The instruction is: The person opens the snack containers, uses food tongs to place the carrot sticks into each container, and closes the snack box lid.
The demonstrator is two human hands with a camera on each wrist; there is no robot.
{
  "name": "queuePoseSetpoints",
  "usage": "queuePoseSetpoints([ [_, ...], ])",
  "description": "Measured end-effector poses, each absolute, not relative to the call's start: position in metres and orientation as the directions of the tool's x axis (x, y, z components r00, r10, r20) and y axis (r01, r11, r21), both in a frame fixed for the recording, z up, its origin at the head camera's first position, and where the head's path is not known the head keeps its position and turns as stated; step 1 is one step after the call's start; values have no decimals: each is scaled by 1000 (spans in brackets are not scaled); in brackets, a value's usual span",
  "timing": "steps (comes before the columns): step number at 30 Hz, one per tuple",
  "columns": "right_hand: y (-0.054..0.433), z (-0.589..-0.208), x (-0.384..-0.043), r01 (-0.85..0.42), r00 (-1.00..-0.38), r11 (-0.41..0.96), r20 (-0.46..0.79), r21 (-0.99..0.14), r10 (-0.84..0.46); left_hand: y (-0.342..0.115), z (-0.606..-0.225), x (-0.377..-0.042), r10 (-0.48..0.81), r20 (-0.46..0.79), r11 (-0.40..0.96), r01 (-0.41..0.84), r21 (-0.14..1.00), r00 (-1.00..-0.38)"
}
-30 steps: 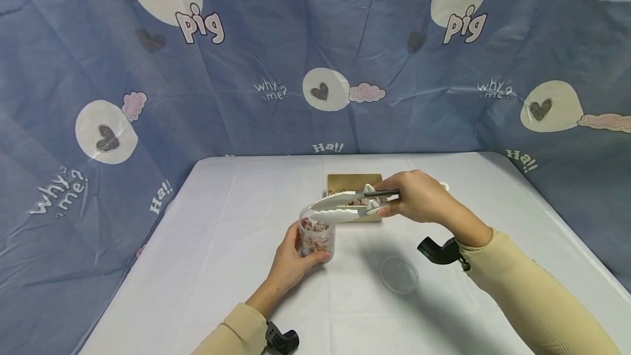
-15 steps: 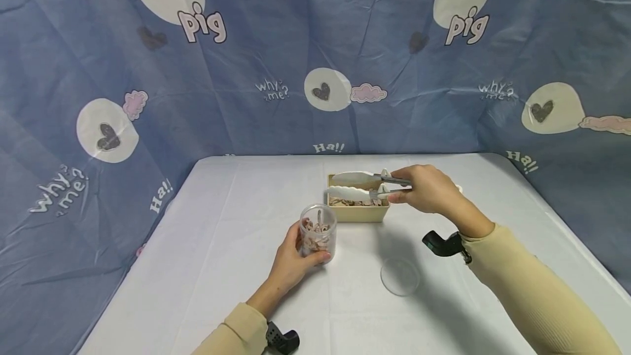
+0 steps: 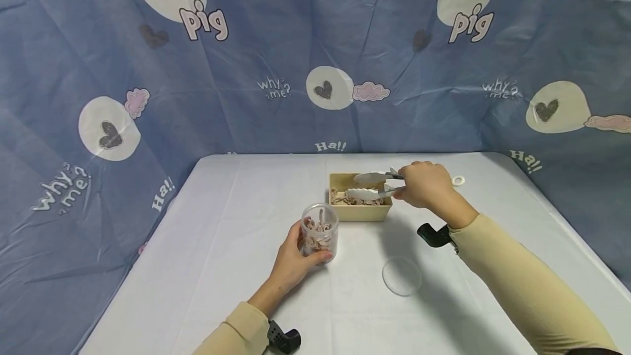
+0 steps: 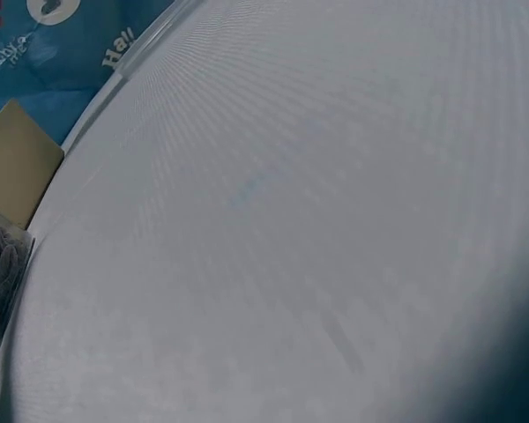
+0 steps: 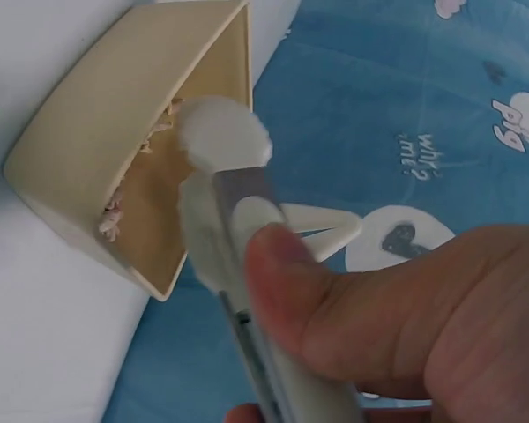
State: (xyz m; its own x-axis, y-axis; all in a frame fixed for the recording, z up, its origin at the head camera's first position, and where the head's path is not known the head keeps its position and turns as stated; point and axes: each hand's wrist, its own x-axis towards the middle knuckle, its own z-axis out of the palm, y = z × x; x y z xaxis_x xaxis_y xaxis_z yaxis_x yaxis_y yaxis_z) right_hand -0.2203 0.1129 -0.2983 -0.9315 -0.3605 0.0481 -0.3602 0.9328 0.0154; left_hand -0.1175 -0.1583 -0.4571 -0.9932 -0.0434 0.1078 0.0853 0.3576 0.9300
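My left hand [image 3: 290,261] grips a clear plastic jar [image 3: 329,242] around its side. The jar stands upright on the table, lidless, partly filled with small brownish, dried-looking pieces [image 3: 315,240]. In my right hand [image 3: 425,185] is a pair of tongs [image 3: 365,194] with white scalloped heads and metal arms. The tong heads are spread apart over a cream rectangular box [image 3: 360,213], with nothing seen between them. More of the same pieces lie along the box bottom. In the right wrist view my thumb [image 5: 286,282] presses on the tongs' handle.
A clear round lid [image 3: 401,276] lies flat on the white tablecloth [image 3: 246,196], to the right of the jar. The box stands just behind the jar. Blue printed cloth [image 3: 276,32] hangs behind the table.
My right hand has carried the tongs from above the jar's mouth back and right to above the box. My left hand and the jar have stayed in place.
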Motion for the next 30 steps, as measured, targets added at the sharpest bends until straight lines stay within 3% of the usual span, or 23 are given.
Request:
queuePoseSetpoints([
  [7, 94, -287, -226, -341, -939, 930, -100, 140, -329, -159, -458, -117, -36, 119, 352, 99, 931, -992],
  [15, 75, -282, -236, -324, -932, 926, -234, 193, -277, -159, -457, -117, -32, 116, 345, 98, 933, -993],
  [20, 76, -291, -240, -282, -942, 950, -225, 131, -248, -158, -456, -118, -28, 118, 346, 101, 933, -993],
  [30, 85, -316, -238, -340, -939, 940, -66, 28, -337, -157, -455, -117, -38, 108, 343, 89, 935, -993],
])
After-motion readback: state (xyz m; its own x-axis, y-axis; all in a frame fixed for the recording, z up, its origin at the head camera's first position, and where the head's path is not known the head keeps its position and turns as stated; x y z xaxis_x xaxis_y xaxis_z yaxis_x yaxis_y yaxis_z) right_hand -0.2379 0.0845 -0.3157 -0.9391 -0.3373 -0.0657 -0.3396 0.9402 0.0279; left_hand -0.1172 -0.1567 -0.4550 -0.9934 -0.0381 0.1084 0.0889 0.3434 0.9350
